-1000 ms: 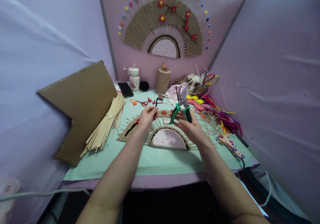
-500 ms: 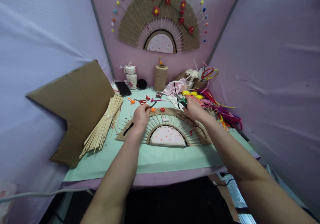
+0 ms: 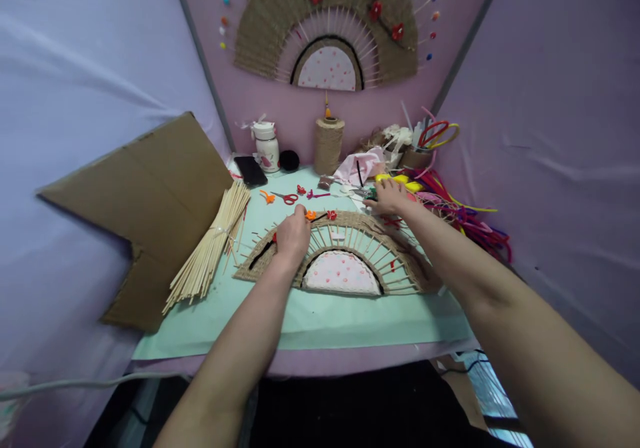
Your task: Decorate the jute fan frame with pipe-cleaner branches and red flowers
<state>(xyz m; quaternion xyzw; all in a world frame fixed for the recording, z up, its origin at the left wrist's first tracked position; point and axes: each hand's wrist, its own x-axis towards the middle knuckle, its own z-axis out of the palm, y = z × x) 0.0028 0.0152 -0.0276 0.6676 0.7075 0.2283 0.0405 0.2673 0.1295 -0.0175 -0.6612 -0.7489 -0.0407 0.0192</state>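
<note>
The part-made fan [image 3: 338, 251] lies on the green tabletop [image 3: 310, 321], straight edge near and arch far. By its look, the brown woven band [image 3: 357, 221] and pale, pink-dotted panel [image 3: 344, 275] are largely done, with bare sticks bridging them. The right hand [image 3: 391, 197], fingers part spread, covers green-handled cutters [image 3: 371, 194] beyond the fan; its grip is unclear. The left hand [image 3: 293, 235] is closed, pinching a thin black strip [image 3: 319, 219] over the arch. Decoration seems unfinished: an orange flower [image 3: 311, 215] sits on the far edge, perhaps unfixed, and a red flower [image 3: 301, 189] lies loose farther off.
</note>
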